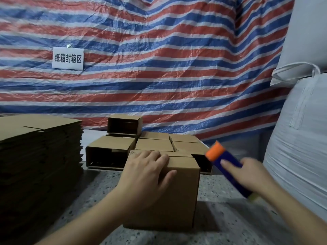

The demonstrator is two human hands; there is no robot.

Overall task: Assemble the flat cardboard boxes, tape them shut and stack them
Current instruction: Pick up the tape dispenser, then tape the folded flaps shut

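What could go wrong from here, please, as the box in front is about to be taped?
1. The left hand only rests on the box, so it may slide on the floor under the tape dispenser.
2. The right hand holds that blurred dispenser close to the left fingers.
3. Flaps may spring open.

We see a dim, flat-lit scene, brighter on the striped tarp above. The blue tool at lower right is motion-blurred. Straight lines bow near the frame's edges; the lower left sinks into shadow.
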